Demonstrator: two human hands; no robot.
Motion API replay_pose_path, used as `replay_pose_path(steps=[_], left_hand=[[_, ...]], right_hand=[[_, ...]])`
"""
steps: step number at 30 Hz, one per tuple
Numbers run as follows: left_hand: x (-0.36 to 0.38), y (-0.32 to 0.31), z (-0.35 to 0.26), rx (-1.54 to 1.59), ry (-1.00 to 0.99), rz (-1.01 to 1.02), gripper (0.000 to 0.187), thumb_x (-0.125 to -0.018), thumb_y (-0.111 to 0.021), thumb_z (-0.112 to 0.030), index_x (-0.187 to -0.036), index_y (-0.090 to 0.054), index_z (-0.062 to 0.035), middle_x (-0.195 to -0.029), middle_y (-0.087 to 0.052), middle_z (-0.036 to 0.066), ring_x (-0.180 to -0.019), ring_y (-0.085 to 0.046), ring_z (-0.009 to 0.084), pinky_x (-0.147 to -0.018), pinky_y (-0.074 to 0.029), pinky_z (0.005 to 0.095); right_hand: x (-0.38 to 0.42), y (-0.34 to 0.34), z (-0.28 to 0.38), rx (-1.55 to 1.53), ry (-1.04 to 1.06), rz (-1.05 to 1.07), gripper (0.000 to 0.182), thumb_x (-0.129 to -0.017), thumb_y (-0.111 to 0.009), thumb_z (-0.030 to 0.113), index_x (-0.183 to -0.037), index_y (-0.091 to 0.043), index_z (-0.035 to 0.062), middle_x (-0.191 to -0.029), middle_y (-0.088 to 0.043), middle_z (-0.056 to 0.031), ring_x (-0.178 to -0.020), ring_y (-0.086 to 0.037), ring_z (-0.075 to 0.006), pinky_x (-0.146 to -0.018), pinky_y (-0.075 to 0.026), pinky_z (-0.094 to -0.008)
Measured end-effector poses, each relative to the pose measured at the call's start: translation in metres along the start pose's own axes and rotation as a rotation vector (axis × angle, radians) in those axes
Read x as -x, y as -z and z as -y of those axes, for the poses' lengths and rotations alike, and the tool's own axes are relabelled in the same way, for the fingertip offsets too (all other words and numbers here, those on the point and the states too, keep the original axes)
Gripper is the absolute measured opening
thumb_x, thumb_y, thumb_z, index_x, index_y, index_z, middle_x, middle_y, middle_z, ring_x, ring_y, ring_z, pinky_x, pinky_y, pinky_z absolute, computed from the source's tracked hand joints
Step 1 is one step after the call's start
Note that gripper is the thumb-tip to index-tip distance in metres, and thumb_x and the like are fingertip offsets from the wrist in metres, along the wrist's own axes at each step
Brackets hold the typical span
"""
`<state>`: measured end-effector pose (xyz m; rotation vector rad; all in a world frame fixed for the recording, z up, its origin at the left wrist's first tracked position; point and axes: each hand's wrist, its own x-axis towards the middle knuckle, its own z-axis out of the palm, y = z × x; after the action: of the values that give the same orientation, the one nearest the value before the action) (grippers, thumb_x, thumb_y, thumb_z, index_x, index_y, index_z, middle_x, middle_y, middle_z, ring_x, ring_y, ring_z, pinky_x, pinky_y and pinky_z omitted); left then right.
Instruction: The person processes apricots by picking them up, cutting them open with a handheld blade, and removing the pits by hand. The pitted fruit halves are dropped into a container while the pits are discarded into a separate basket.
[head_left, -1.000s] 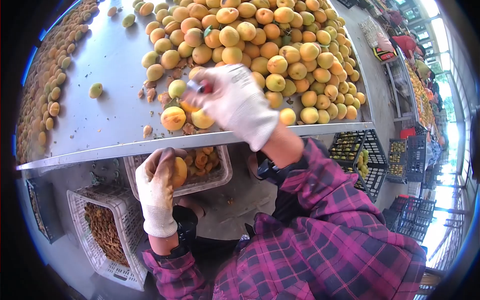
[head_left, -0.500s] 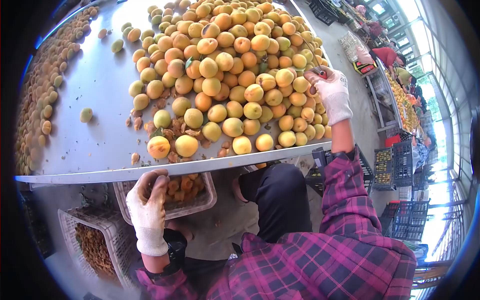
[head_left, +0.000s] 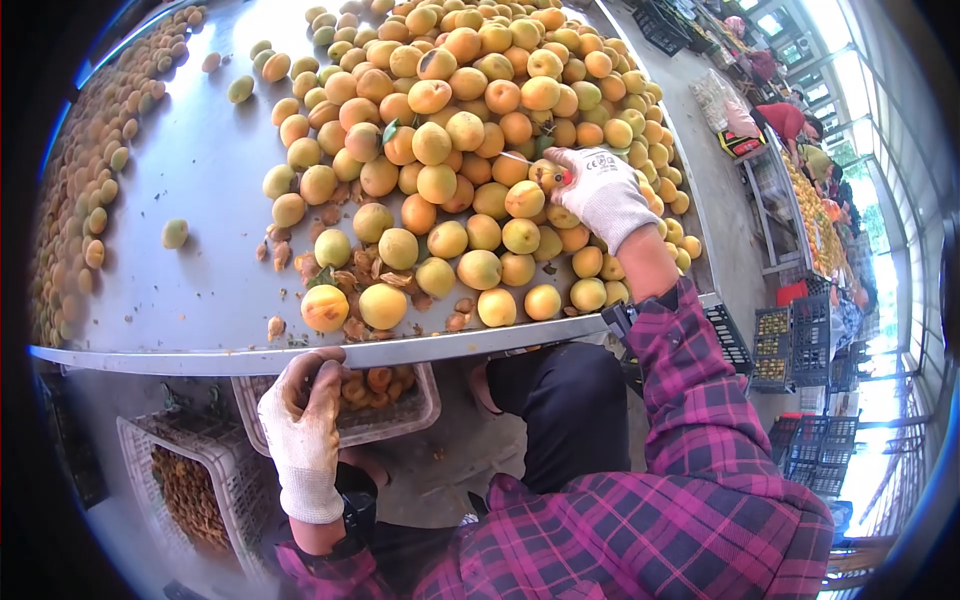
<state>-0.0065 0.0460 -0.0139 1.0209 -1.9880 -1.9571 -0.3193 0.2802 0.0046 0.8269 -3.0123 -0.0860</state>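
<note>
A large pile of orange-yellow fruit (head_left: 465, 131) lies on the metal table (head_left: 200, 300). My right hand (head_left: 600, 190), in a white glove, is over the right side of the pile, its fingers closed on a tool (head_left: 565, 178) with a red part and a thin metal tip pointing left. The same fingers touch a brownish fruit (head_left: 545, 175). My left hand (head_left: 308, 420), in a stained glove, is just below the table's front edge, thumb and fingertips pressed together; anything between them is too small to make out. Torn brown scraps (head_left: 365, 270) lie near the pile's front.
Below the edge sits a crate of fruit pieces (head_left: 375, 425). A white basket of brown pieces (head_left: 190, 490) stands at lower left. More fruit (head_left: 100, 180) lines the table's far left. Dark crates (head_left: 805, 325) and people (head_left: 785, 122) at another table are on the right.
My right hand has moved left over the pile with the tool, from the right edge to a brownish fruit. My left hand has barely moved. The whole view has shifted slightly.
</note>
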Motion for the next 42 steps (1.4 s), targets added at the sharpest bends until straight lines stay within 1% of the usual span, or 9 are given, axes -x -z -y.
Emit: replay_pose_path(steps=[5,11,13,18,22,28,31,34,42], left_hand=[[0.002,0.001,-0.003,-0.024,-0.002,0.011,0.014,-0.094,-0.061,-0.004,-0.103,-0.069,0.0035,-0.085,-0.064,0.000,-0.079,-0.055,0.0056,-0.072,-0.045,0.0210],[0.007,-0.005,-0.013,0.214,-0.007,0.060,0.022,-0.092,-0.064,0.002,-0.114,-0.066,0.0049,-0.092,-0.067,0.005,-0.086,-0.061,0.0077,-0.076,-0.051,0.0228],[0.008,-0.008,-0.017,0.370,-0.003,0.158,0.044,-0.088,-0.065,0.001,-0.131,-0.057,0.0017,-0.115,-0.065,0.011,-0.098,-0.062,0.0139,-0.083,-0.051,0.0255],[-0.003,-0.031,-0.024,0.706,-0.175,0.285,0.101,-0.071,-0.085,-0.005,-0.155,-0.029,-0.0056,-0.144,-0.046,0.017,-0.128,-0.049,0.0253,-0.092,-0.051,0.0318],[-0.005,-0.026,-0.032,0.877,-0.156,0.182,0.079,-0.079,-0.072,0.014,-0.148,-0.038,-0.0010,-0.136,-0.052,0.012,-0.115,-0.058,0.0174,-0.094,-0.053,0.0287],[-0.005,-0.010,-0.025,0.668,-0.225,0.095,0.059,-0.082,-0.071,0.011,-0.137,-0.050,0.0035,-0.124,-0.059,0.011,-0.110,-0.061,0.0168,-0.093,-0.054,0.0302],[-0.007,-0.006,-0.025,0.743,-0.143,0.090,0.057,-0.081,-0.073,0.010,-0.133,-0.051,0.0063,-0.122,-0.061,0.011,-0.108,-0.062,0.0166,-0.091,-0.054,0.0297],[-0.007,-0.010,-0.029,0.697,-0.166,0.094,0.056,-0.081,-0.072,0.011,-0.133,-0.052,0.0066,-0.121,-0.061,0.011,-0.108,-0.062,0.0166,-0.091,-0.055,0.0298],[-0.015,-0.026,-0.032,0.526,-0.190,0.091,0.052,-0.078,-0.074,0.009,-0.127,-0.058,0.0039,-0.117,-0.064,0.010,-0.105,-0.063,0.0169,-0.092,-0.054,0.0297]], right_hand=[[-0.003,-0.008,0.005,0.004,0.009,-0.022,0.051,-0.077,-0.074,0.032,-0.124,-0.064,0.0168,-0.110,-0.070,-0.0120,-0.107,-0.063,-0.0341,-0.092,-0.050,-0.0458],[0.017,0.032,0.019,-1.118,-0.131,0.056,0.045,-0.077,-0.082,0.004,-0.120,-0.068,0.0016,-0.090,-0.070,-0.0004,-0.065,-0.061,-0.0059,-0.057,-0.046,-0.0190],[0.034,0.067,0.052,-1.236,-0.107,0.172,0.048,-0.077,-0.080,0.003,-0.123,-0.066,0.0029,-0.087,-0.070,0.0002,-0.056,-0.054,-0.0023,-0.048,-0.037,-0.0171],[0.062,0.086,0.128,-1.431,0.107,0.431,0.054,-0.078,-0.080,0.005,-0.129,-0.063,0.0006,-0.093,-0.073,-0.0023,-0.067,-0.063,-0.0039,-0.056,-0.047,-0.0168],[0.069,0.070,0.172,-1.530,0.202,0.576,0.044,-0.082,-0.076,0.002,-0.124,-0.066,0.0014,-0.100,-0.071,-0.0032,-0.085,-0.064,-0.0086,-0.080,-0.052,-0.0234],[0.065,0.062,0.185,-1.616,0.019,0.703,0.035,-0.089,-0.074,0.014,-0.121,-0.066,0.0030,-0.090,-0.070,-0.0032,-0.075,-0.064,-0.0071,-0.064,-0.050,-0.0206],[0.065,0.059,0.183,-1.648,0.021,0.745,0.030,-0.093,-0.069,0.017,-0.117,-0.065,-0.0007,-0.078,-0.069,-0.0066,-0.050,-0.060,-0.0085,-0.038,-0.037,-0.0181],[0.061,0.052,0.174,-1.647,0.048,0.771,0.032,-0.093,-0.068,0.016,-0.119,-0.064,-0.0013,-0.080,-0.070,-0.0089,-0.049,-0.059,-0.0074,-0.032,-0.031,-0.0178],[0.064,0.037,0.159,-1.622,0.025,0.640,0.029,-0.090,-0.058,0.009,-0.116,-0.066,-0.0021,-0.079,-0.060,-0.0011,-0.067,-0.065,-0.0136,-0.057,-0.047,-0.0243]])
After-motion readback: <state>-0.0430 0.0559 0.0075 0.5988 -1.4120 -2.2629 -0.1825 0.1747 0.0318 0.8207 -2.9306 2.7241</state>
